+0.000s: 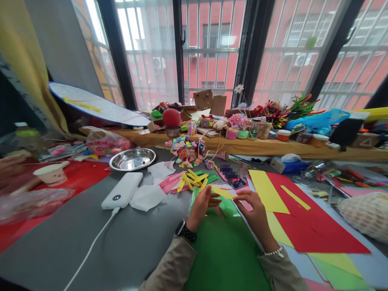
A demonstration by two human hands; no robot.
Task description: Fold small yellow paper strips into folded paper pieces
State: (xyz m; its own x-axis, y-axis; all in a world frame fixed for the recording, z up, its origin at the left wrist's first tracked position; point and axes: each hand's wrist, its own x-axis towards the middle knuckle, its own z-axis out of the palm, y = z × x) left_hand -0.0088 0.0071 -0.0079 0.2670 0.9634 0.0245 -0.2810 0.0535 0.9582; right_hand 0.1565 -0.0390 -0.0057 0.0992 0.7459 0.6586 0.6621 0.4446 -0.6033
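A narrow yellow paper strip (223,192) stretches between my two hands, above a green sheet (226,250). My left hand (201,206), with a dark watch at the wrist, is closed on the strip's left end. The fingertips of my right hand (253,208) pinch its other end; a beaded bracelet circles that wrist. Just beyond my left hand lies a small pile of folded yellow paper strips (192,180). A phone (235,180) rests behind the strip. To the right, another yellow strip (295,197) lies on a red paper sheet (318,226).
Left of my hands are a white power bank (123,190) with a cable, white tissues (148,198) and a metal plate (132,159). A paper cup (51,174) stands farther left, near another person's blurred hand (12,173). Craft items crowd the window ledge (145,139).
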